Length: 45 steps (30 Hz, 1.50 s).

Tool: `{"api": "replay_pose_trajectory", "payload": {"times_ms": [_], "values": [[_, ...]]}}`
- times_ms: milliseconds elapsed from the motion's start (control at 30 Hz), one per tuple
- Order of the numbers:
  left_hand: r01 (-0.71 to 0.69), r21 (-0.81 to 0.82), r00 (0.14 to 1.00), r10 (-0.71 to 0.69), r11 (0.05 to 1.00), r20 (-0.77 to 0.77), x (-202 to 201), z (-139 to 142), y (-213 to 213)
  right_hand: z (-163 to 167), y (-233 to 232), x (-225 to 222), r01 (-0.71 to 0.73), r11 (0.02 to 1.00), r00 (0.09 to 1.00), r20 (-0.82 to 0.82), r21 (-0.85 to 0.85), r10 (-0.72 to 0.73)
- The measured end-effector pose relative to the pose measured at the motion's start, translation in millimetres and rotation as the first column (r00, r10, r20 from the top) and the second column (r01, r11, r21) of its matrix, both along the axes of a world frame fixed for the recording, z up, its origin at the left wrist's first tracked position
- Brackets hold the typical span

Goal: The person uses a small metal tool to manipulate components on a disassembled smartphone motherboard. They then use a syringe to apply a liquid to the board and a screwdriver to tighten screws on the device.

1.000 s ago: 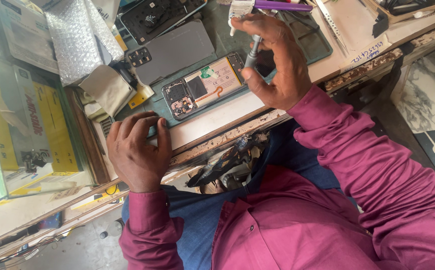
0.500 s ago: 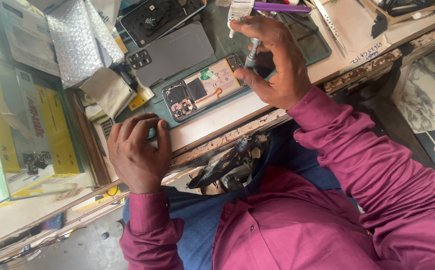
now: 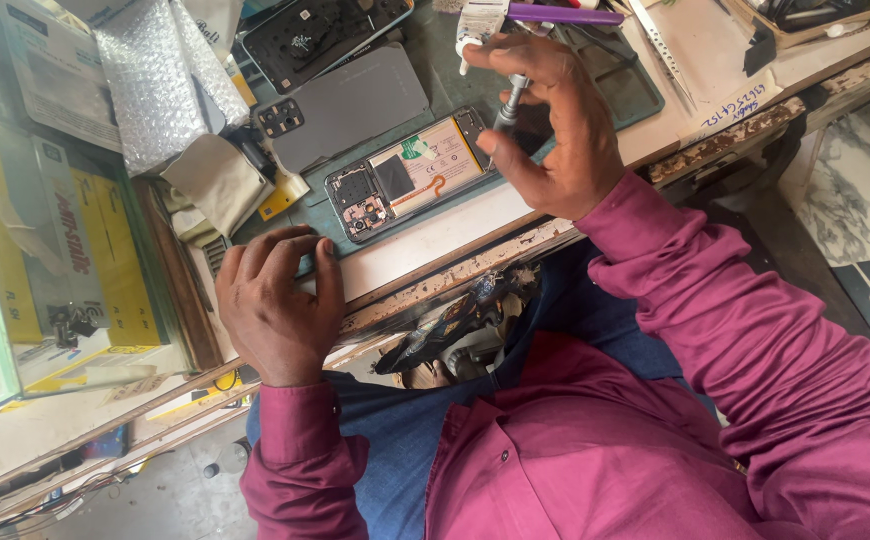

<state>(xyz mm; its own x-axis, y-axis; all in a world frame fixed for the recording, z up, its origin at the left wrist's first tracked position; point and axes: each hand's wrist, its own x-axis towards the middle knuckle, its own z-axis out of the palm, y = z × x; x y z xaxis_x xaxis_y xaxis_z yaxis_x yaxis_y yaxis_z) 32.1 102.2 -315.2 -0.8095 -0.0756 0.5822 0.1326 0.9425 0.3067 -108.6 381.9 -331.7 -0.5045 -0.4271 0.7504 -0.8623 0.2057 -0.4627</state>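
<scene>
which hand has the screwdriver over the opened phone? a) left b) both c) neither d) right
d, the right hand holds the screwdriver at the end of the opened phone, while the left hand rests flat at the bench edge, holding nothing.

A magenta shirt sleeve [image 3: 715, 330] and blue trousers [image 3: 405, 440] fill the foreground, set against a dark green mat [image 3: 455, 90] on a pale cream worktop [image 3: 435, 245] with a chipped, brown-flecked edge. The opened phone [image 3: 410, 175] shows a beige battery marked with an orange curl and a green tab, framed by black and grey circuitry. Beside it lies a matte grey back cover [image 3: 355, 100] with black camera rings. A silver-grey screwdriver [image 3: 507, 105] catches light near a purple tool [image 3: 565, 14]. Clear, dotted bubble wrap [image 3: 150, 80] sits above yellow boxes [image 3: 105, 250], and white-veined grey marble flooring [image 3: 855, 190] shows at right.
</scene>
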Motion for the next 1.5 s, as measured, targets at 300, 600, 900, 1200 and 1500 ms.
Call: {"api": "replay_pose_trajectory", "payload": {"times_ms": [300,600,900,1200,1500], "values": [[-0.006,0.001,1.000,0.006,1.000,-0.004,0,-1,0,-10,-3,-2,-0.004,1.000,0.998,0.066,-0.020,0.005],[-0.002,0.008,1.000,0.002,1.000,0.002,1,0,1,-24,6,-12,0.056,0.955,0.911,0.407,-0.291,0.070],[-0.006,0.002,1.000,0.006,1.000,-0.005,1,0,1,-16,-3,-33,0.154,0.988,0.988,-0.015,-0.008,-0.154],[0.002,0.022,1.000,-0.002,1.000,-0.004,-6,-2,-1,-15,-13,-42,0.099,0.995,0.995,0.014,0.028,-0.099],[-0.001,0.007,1.000,0.001,1.000,0.004,-5,-4,-3,-17,-14,-42,0.121,0.992,0.993,-0.008,0.027,-0.121]]}}
